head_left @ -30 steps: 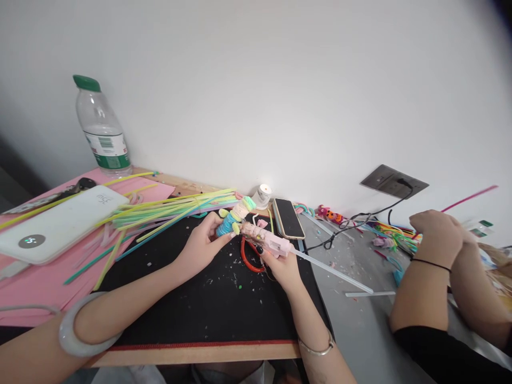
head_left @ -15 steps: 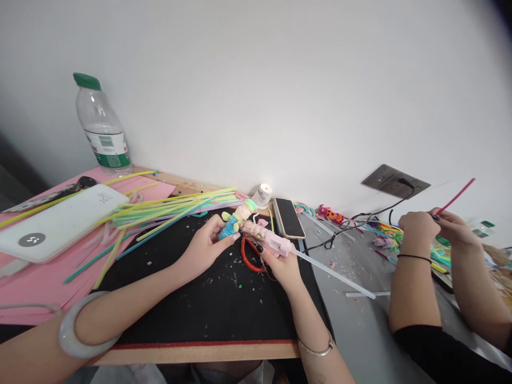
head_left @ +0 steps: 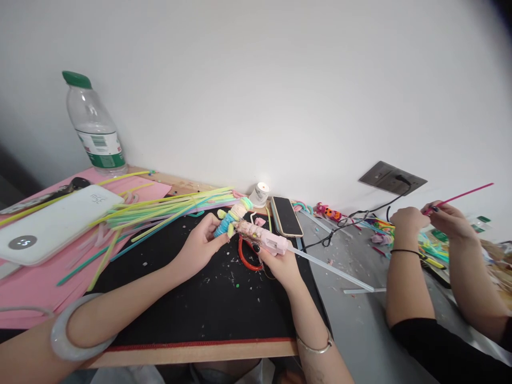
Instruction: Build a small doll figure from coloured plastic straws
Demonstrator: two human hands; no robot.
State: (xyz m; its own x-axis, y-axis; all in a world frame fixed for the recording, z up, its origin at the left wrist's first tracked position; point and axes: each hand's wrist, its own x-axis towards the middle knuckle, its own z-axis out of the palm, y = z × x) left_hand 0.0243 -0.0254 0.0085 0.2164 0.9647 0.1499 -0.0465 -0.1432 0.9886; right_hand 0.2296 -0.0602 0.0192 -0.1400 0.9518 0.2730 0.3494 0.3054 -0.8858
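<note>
Between the fingers and thumb of my left hand (head_left: 202, 242) is a small pipe-cleaner figure (head_left: 227, 224), blue below with pale yellow and green parts above. My right hand (head_left: 282, 264) is wrapped round a pink hot glue gun (head_left: 267, 240). Its nozzle end points left and meets the figure's side; whether it touches I cannot tell. A long clear glue stick (head_left: 332, 268) juts from the back of the gun towards the lower right. Under the gun lie scissors with red handles (head_left: 247, 258), partly hidden, on the black mat (head_left: 216, 309).
Pipe cleaners (head_left: 160, 210) are heaped at the left beside a white power bank (head_left: 60, 224) and a plastic bottle (head_left: 98, 133). A phone (head_left: 287, 216) and a paper cup (head_left: 261, 194) stand behind. At right, a co-worker's hands (head_left: 450, 221) hold a magenta pipe cleaner (head_left: 466, 196). A black cable (head_left: 352, 226) reaches the socket.
The view has shifted slightly. My left hand still holds the figure against the glue gun's front, tilted a little. The co-worker's magenta pipe cleaner has swung lower and further right.
</note>
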